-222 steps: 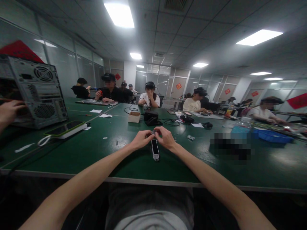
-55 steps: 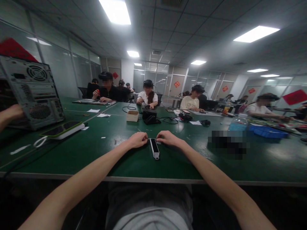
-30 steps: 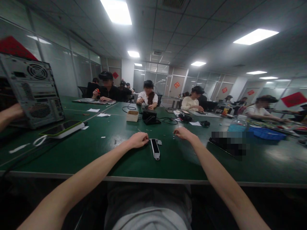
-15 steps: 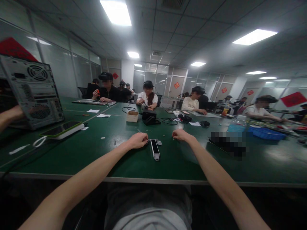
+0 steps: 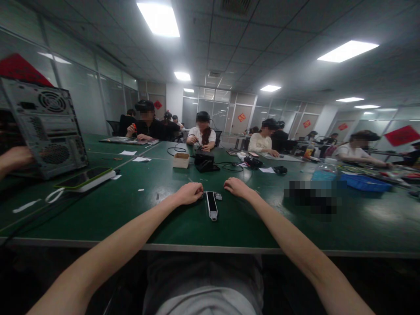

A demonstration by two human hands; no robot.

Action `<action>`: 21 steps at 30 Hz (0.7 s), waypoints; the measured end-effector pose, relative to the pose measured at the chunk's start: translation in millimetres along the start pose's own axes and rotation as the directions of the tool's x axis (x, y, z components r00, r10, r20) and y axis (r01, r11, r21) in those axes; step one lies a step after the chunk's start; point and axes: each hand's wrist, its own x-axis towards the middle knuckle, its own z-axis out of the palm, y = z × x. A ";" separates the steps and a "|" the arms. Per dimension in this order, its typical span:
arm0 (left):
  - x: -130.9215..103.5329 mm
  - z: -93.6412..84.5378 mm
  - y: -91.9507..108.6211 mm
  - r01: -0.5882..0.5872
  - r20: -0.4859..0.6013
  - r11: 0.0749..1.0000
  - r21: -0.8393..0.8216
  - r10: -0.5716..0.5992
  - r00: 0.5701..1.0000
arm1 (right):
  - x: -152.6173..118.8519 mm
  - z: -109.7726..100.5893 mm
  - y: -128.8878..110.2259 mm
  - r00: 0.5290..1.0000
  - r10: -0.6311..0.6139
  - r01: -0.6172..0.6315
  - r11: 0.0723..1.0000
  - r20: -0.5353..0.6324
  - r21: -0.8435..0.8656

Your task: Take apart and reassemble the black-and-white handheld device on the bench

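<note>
A slim white handheld device with a long dark face (image 5: pixel 212 204) lies on the green table, its narrow end toward me. Just left of its far end is my left hand (image 5: pixel 191 193), fingers closed together. Something small and greyish shows at those fingertips, too small to name. A small grey part (image 5: pixel 218 197) rests against the device's upper right side. My right hand (image 5: pixel 237 187) is to the right of that part, apart from it, with its fingers curled down. Whatever its fingertips may pinch is hidden.
A computer case (image 5: pixel 49 127) stands at the left, another person's arm (image 5: pixel 15 159) reaching behind it. Near it lies a green-edged phone (image 5: pixel 85 177) on a white block. Farther off are a small cardboard box (image 5: pixel 181 161), black gear (image 5: pixel 205 161) and a blue tray (image 5: pixel 365 182).
My right hand has moved left, closer to the device and the grey part. My left hand and the device have stayed about where they were.
</note>
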 end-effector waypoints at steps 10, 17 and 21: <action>-0.6 -5.4 3.7 0.027 0.019 1.000 0.012 -0.027 0.999 | -0.3 -5.2 -11.2 0.997 0.068 -0.066 0.997 0.037 -0.049; -0.1 -6.2 4.5 0.082 -0.043 0.997 0.017 -0.081 0.996 | 2.1 -6.5 -13.3 0.985 0.158 -0.155 0.987 0.068 -0.045; 0.7 -6.8 3.6 0.116 -0.094 0.993 0.013 -0.114 0.989 | 2.0 -6.6 -15.1 0.981 0.193 -0.192 0.981 0.018 -0.018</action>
